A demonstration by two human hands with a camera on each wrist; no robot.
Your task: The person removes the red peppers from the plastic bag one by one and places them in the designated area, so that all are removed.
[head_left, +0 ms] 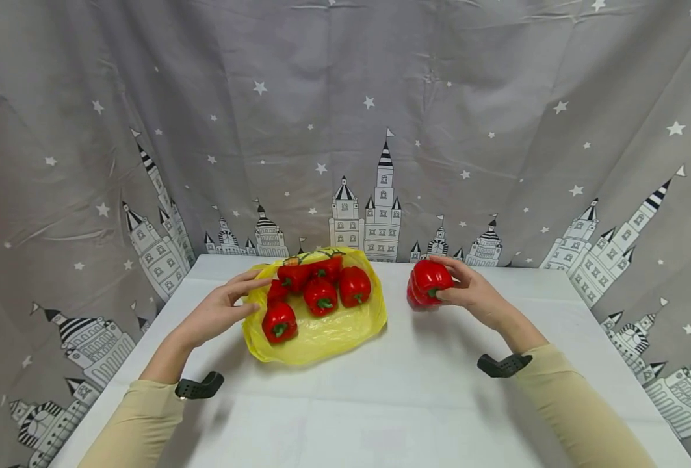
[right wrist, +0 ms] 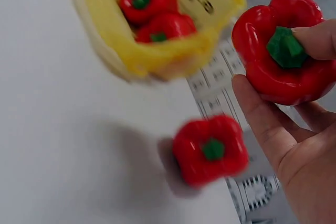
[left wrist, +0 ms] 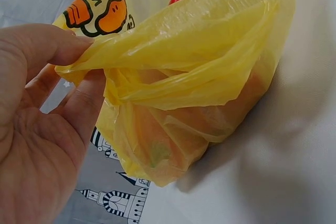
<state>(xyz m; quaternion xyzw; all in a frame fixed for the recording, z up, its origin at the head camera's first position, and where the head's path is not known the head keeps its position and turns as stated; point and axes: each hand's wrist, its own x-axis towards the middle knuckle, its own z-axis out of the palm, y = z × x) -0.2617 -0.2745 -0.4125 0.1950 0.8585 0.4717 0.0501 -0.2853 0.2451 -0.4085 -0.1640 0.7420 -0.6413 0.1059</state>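
My left hand point(head_left: 219, 311) pinches the rim of a yellow plastic bag point(left wrist: 173, 72) between thumb and fingers at the bag's left side. Several red bell peppers point(head_left: 320, 296) with green stems lie in the open bag, as the head view shows. To the right of it, my right hand point(head_left: 475, 296) grips a red bell pepper point(right wrist: 286, 77), with the thumb on its green stem. A second loose pepper point(right wrist: 210, 153) sits on the table, partly hidden behind the held one in the head view and apart from the bag.
A white-covered table point(head_left: 374, 403) lies under everything. Behind it and along both sides hangs a grey curtain point(head_left: 427, 123) printed with castles and stars. A cartoon face point(left wrist: 107, 11) is printed on the bag. Each wrist wears a black band point(head_left: 200, 386).
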